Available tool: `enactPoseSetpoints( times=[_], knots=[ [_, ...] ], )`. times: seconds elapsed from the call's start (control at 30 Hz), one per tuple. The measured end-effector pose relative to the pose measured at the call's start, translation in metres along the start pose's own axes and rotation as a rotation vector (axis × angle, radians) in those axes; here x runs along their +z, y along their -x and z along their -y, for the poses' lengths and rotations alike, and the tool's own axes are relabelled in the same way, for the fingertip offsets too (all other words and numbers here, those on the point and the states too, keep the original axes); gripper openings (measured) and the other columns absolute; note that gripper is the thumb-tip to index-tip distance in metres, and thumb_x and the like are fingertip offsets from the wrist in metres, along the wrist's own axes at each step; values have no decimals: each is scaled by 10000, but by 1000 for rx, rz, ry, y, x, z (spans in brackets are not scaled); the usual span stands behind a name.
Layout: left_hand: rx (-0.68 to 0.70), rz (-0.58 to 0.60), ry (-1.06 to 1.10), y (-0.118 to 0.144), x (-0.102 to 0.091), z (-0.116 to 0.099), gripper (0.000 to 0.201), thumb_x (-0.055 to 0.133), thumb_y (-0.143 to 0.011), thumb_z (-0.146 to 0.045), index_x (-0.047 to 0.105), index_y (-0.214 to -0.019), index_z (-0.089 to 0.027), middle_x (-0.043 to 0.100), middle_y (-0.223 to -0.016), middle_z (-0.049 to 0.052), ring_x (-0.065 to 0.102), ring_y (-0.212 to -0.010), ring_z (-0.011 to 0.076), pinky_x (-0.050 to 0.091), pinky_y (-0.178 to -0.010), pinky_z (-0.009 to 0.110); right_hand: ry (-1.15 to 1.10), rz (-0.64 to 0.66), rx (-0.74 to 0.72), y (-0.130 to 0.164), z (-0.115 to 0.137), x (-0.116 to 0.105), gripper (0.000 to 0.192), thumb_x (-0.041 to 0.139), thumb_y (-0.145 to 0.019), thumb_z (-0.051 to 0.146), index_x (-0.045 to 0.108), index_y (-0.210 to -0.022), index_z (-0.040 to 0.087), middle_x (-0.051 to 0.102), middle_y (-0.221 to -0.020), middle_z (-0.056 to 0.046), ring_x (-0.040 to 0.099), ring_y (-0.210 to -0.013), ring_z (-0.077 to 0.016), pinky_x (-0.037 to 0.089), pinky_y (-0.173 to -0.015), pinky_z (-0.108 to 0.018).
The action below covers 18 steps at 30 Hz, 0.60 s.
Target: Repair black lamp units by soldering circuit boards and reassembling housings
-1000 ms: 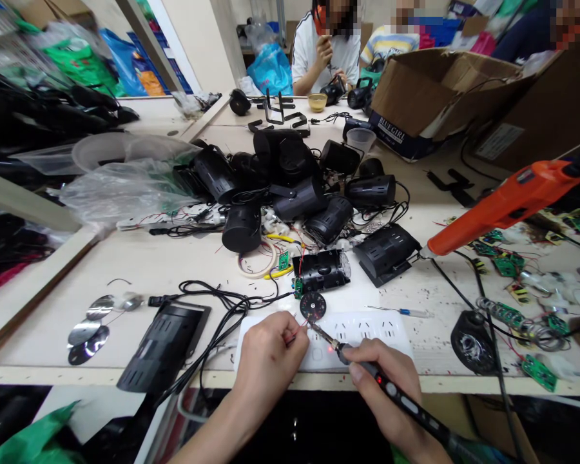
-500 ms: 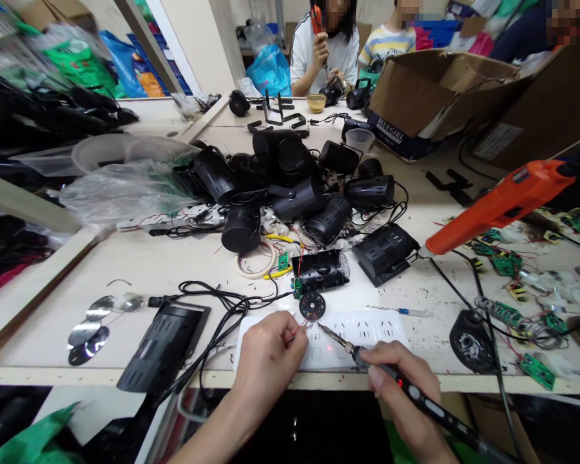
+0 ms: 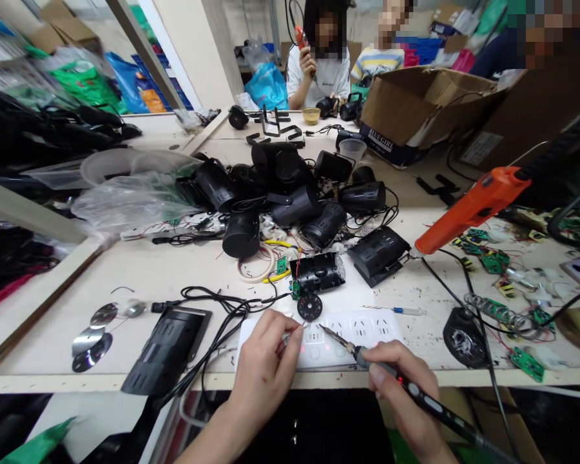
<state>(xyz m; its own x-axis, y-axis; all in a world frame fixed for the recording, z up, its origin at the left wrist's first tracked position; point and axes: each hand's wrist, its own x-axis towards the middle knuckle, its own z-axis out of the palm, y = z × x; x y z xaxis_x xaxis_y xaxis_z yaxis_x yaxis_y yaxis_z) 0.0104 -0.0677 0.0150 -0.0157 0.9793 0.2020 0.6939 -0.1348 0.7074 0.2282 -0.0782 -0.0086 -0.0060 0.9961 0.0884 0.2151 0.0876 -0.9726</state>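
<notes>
My left hand (image 3: 265, 361) is closed, thumb and fingers pinching thin reddish wires (image 3: 290, 332) beside a round black LED-like board (image 3: 309, 308). In my right hand (image 3: 406, 386) is a soldering iron (image 3: 341, 340), gripped like a pen with a red light on its handle. Its tip points up and left, just right of the wires and below the round board; whether it touches anything I cannot tell. Both hands are over a white power strip (image 3: 389, 330). Behind the round board lies an opened black cylindrical lamp body (image 3: 316, 274) with a small green circuit board (image 3: 296, 289) at its left end.
An orange glue-gun-like tool (image 3: 473, 209) leans at right, near a black half housing (image 3: 379, 254). Another half housing (image 3: 167, 348) and black cables (image 3: 222, 299) lie left. Black lamps (image 3: 292, 203) are piled behind. A co-worker (image 3: 319, 77) sits across, holding an orange-and-black tool.
The head view has shifted slightly. My left fingers have drawn a little back from the round board, still pinching the wires. The iron stays almost in place.
</notes>
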Motion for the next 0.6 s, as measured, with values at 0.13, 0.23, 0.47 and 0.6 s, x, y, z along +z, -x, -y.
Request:
enactPoseSetpoints(
  times=[0.13, 0.23, 0.47, 0.6],
  knots=[
    [15, -24, -1, 1, -4, 1, 197, 447, -951, -212, 589, -817, -192, 586, -807, 37, 583, -746, 157, 473, -673, 261, -1, -16, 0, 0, 0, 0, 235, 636, -860, 426, 731, -826, 214, 660, -674, -33, 584, -547, -169, 468, -488, -260],
    [35, -23, -34, 0, -5, 3, 182, 476, -940, -213, 608, -817, -185, 573, -816, 43, 581, -726, 152, 479, -636, 253, -14, 0, 10, -1, 0, 1, 207, 632, -863, 399, 727, -837, 217, 654, -676, -29, 596, -576, -171, 463, -493, -253],
    [98, -27, -157, -1, 0, 6, 158, 498, -923, -204, 620, -824, -187, 588, -879, 52, 600, -668, 128, 485, -567, 235, -19, 13, -5, -3, 1, 3, 195, 630, -865, 383, 726, -834, 216, 668, -682, -36, 604, -567, -169, 448, -463, -243],
    [148, -20, -238, -1, 5, 5, 139, 474, -928, -174, 579, -838, -185, 615, -899, 42, 630, -692, 126, 482, -581, 225, 20, 9, -27, -4, 3, 3, 197, 635, -860, 389, 732, -829, 219, 673, -673, -34, 613, -574, -172, 468, -479, -245]
  ],
)
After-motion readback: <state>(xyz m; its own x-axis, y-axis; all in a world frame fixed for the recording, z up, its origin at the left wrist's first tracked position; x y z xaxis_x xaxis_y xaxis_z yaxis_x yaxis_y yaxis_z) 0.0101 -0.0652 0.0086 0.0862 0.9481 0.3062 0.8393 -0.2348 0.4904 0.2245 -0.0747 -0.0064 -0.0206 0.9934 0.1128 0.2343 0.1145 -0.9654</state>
